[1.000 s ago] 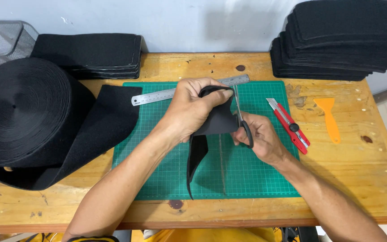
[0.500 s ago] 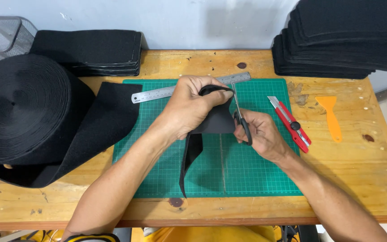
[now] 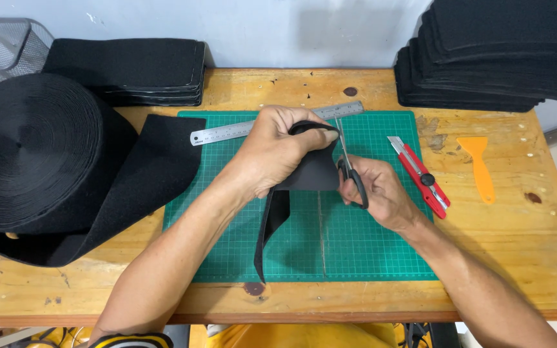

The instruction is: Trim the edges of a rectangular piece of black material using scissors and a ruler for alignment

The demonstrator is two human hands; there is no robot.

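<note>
On the table, a big black roll sits far left of the green mat. Above the mat's middle, the left hand grips a black strip; the right hand grasps scissors at the strip's right edge.

L hand gripping black fabric piece over green cutting mat | R hand working scissors at fabric edge | steel ruler, red utility knife lying nearby
</note>
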